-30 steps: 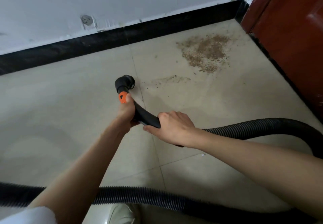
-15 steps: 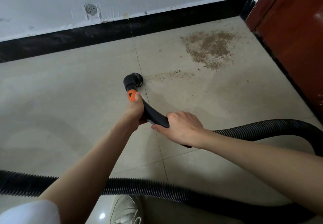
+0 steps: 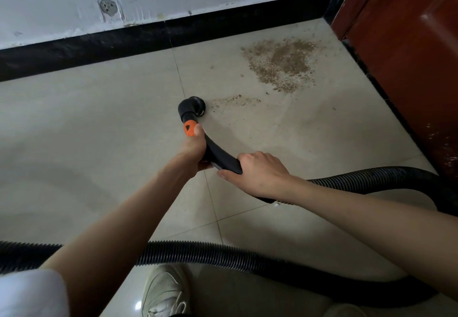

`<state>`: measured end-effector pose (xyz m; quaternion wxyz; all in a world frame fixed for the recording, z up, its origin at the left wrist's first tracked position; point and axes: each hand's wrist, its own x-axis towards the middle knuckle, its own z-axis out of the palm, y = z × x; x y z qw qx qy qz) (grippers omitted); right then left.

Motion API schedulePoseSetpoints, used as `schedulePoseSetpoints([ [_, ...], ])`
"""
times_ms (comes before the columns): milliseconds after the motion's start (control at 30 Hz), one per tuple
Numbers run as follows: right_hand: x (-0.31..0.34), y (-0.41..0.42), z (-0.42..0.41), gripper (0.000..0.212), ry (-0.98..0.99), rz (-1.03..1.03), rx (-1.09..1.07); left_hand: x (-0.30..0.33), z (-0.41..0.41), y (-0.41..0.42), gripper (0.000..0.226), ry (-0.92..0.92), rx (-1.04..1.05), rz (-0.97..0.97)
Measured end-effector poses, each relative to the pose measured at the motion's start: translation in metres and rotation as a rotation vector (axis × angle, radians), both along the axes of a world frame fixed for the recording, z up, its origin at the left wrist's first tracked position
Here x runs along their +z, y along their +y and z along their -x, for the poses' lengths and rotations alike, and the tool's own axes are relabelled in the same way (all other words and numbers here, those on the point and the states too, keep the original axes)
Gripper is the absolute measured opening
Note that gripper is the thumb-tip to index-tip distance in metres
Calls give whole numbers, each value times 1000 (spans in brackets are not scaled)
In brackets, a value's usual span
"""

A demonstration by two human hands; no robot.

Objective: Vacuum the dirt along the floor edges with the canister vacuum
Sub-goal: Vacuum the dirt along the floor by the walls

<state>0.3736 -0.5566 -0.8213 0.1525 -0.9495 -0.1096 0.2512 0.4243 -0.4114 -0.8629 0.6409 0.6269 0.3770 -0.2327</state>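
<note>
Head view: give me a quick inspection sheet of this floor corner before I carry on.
Surface: tiled floor, pale.
Job's things: brush nozzle on the floor beside thin dirt streak; large dirt patch near the corner.
Clutter: nothing seen.
Grippers: left hand grips curved wand below orange collar; right hand grips its rear.
Cables: ribbed hose loops across the foreground.
Surroundings: black skirting, red-brown door, shoe.

The black round brush nozzle point(image 3: 192, 108) rests on the floor beside a thin dirt streak point(image 3: 235, 100), with a bigger dirt patch point(image 3: 282, 65) beyond.
</note>
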Motion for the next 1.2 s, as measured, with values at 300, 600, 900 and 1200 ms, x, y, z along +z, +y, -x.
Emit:
schedulePoseSetpoints([
  [300,-4,1,-15,50,-13,-39,0,6,-16,-2,37,-6,12,0],
  [600,-14,-29,-17,47,-32,-2,-37,7,-18,-14,37,43,21,316],
  [900,-11,-29,-13,47,31,-72,-57,6,-17,-26,38,19,200,315],
  [1200,-3,6,1,50,53,-105,-55,6,-7,3,35,10,162,163],
])
